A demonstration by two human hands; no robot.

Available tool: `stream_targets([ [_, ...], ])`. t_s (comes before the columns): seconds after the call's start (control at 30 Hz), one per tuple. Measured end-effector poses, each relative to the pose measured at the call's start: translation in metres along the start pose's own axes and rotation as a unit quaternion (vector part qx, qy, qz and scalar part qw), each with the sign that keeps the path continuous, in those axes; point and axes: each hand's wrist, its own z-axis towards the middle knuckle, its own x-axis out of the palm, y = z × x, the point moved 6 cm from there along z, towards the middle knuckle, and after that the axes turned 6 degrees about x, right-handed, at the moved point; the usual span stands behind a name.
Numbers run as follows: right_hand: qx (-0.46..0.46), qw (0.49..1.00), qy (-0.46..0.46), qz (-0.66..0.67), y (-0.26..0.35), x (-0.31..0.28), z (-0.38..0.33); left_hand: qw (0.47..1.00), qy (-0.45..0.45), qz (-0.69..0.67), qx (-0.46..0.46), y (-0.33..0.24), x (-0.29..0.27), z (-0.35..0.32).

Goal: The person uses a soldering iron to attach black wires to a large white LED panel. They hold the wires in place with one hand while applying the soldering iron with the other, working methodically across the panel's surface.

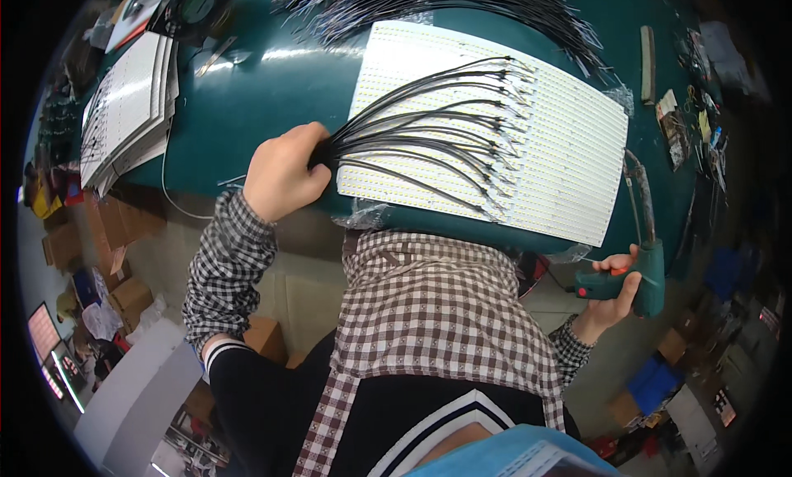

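Gripping a bundle of black cables [363,134], the left hand [285,173] is a closed fist at the left edge of a white LED board [569,151] on the green tabletop [239,106]. The cables fan rightward; they look light and springy, best held at the bundle, with fragile-seeming wire ends [513,114]. Near right, the right hand [615,302] wraps a green soldering gun [652,275], probably safest by its handle [601,287].

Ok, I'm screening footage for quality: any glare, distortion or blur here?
Head view: glare streaks the green table left of the white panel, whose edges bow, fisheye-style; head view rim: boxes at left look soft; head view centre: black cables read clearly.
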Motion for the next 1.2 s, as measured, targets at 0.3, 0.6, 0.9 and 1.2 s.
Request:
stream_targets([
  [0.3, -0.001, 0.999, -0.006, 0.048, -0.008, 0.009, -0.002, 0.979, -0.169, -0.002, -0.117, -0.009, 0.003, 0.019],
  [0.6, -0.051, 0.993, -0.054, 0.095, -0.022, -0.01, 0.003, 0.956, -0.145, -0.2, -0.157, 0.04, -0.012, 0.018],
  [0.9, -0.117, 0.977, -0.131, 0.118, -0.028, -0.053, 0.023, 0.946, -0.252, -0.203, -0.03, 0.002, -0.255, -0.015],
  [1.2, -0.138, 0.928, -0.163, 0.305, -0.057, -0.07, 0.027, 0.892, -0.124, 0.42, 0.11, -0.262, -0.324, 0.042],
])
